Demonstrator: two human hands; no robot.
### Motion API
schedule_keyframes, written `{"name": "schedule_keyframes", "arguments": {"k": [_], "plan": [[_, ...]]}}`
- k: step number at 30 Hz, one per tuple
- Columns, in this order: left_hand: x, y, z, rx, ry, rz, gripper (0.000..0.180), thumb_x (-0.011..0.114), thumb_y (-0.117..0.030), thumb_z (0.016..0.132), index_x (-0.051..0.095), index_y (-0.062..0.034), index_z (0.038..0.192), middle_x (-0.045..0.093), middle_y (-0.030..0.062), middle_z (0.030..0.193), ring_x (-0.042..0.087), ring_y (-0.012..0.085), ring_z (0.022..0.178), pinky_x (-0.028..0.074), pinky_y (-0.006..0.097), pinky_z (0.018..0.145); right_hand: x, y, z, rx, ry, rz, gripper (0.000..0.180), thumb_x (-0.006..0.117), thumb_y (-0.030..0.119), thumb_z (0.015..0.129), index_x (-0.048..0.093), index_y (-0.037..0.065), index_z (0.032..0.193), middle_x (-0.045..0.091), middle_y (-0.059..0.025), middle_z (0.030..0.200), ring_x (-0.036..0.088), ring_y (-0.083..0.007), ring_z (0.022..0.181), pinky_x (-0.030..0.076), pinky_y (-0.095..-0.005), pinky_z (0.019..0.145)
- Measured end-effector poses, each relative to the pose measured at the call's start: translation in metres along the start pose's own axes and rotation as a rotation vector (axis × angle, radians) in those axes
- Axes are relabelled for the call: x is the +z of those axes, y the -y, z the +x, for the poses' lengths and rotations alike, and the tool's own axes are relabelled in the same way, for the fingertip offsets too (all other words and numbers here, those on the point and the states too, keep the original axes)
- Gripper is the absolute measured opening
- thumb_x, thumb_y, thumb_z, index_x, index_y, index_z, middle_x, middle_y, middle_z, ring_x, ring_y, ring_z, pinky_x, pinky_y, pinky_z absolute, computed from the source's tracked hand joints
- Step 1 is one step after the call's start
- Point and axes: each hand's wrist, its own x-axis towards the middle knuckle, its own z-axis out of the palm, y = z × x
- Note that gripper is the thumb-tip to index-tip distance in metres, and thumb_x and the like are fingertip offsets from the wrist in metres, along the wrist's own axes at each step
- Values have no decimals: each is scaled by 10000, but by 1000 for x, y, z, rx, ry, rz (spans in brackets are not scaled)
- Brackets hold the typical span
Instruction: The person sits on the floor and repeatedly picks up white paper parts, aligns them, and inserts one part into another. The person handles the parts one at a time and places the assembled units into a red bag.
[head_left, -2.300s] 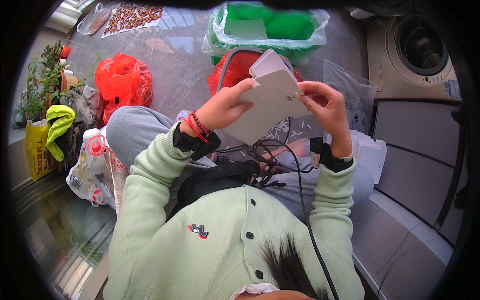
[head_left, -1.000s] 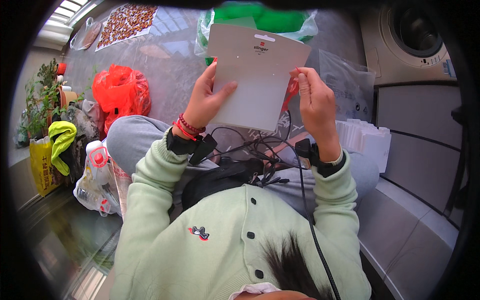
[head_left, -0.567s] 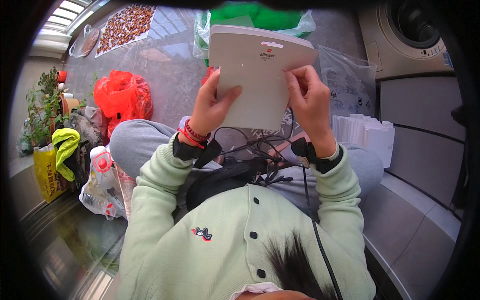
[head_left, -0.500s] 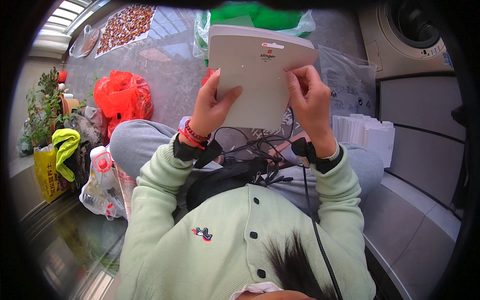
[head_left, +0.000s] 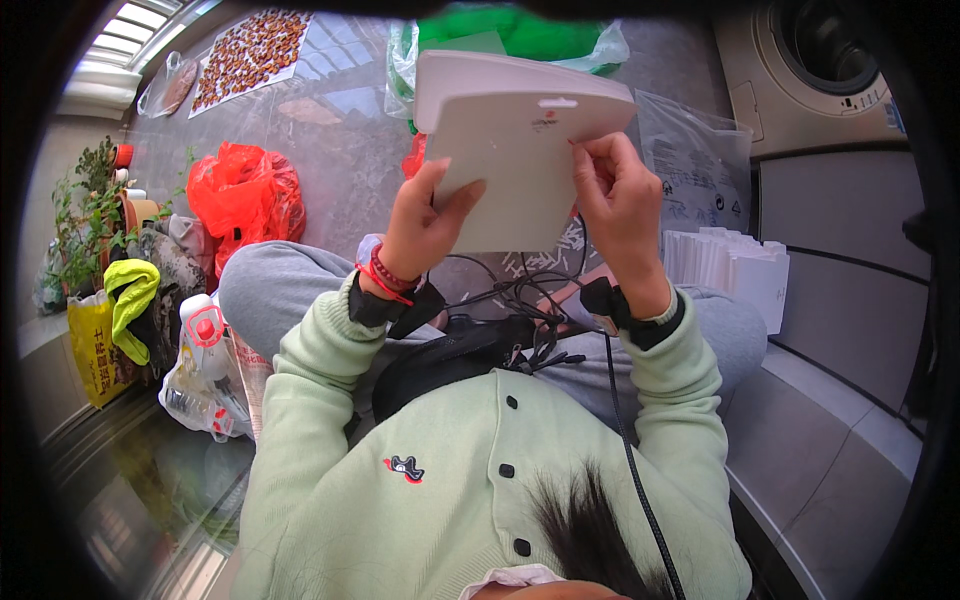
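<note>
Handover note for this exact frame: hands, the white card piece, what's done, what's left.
Left hand: grips the left edge of the white card piece, thumb on its face.
Right hand: pinches its right edge, fingertips on the face near the top.
The piece is held up over the lap, top part bent back into a flap.
Stack of white folded pieces stands at the right knee.
Done: top fold begun. Left: fold not visibly finished; piece not yet with the stack.
</note>
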Motion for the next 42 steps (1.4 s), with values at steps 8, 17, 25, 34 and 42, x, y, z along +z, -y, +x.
{"name": "schedule_keyframes", "arguments": {"k": [8, 17, 25, 34, 42], "plan": [[6, 5, 5, -31, -145, -104, 218, 596, 1, 892, 562, -9, 1108, 629, 46, 923, 578, 104, 825, 469, 246, 703, -12, 3, 2, -76, 21, 45, 102, 647, 89, 822, 576, 23, 789, 592, -87, 693, 576, -187, 591, 454, -304, 561], [-11, 1, 10, 333, -20, 438, 342, 620, 72, 751, 628, -78, 1058, 612, 126, 862, 618, 259, 720, 499, 305, 646, -43, -4, 21, -208, -149, 156, 151, 536, 186, 963, 549, 36, 946, 673, -70, 910, 607, -139, 792, 476, -260, 739], [-9, -14, 14, 458, 99, 536, 272, 643, -6, 783, 644, -77, 1046, 638, 139, 967, 643, 245, 758, 525, 296, 647, -47, 9, 12, -71, 288, -38, 186, 470, 200, 975, 509, 21, 949, 619, -139, 846, 584, -261, 747, 455, -344, 663], [-9, -21, 16, 556, 121, 538, 203, 649, -3, 777, 623, -40, 974, 643, 155, 1002, 641, 273, 813, 524, 323, 666, -38, 7, 10, -105, 326, -31, 134, 468, 161, 953, 501, 34, 929, 575, -135, 799, 519, -302, 757, 406, -379, 709], [-9, -21, 14, 544, 117, 542, 206, 648, 1, 756, 622, -41, 956, 646, 159, 1004, 643, 284, 821, 526, 327, 671, -38, 8, 11, -178, 312, 22, 122, 464, 134, 946, 503, 36, 886, 586, -105, 799, 517, -279, 766, 395, -367, 758]]}}
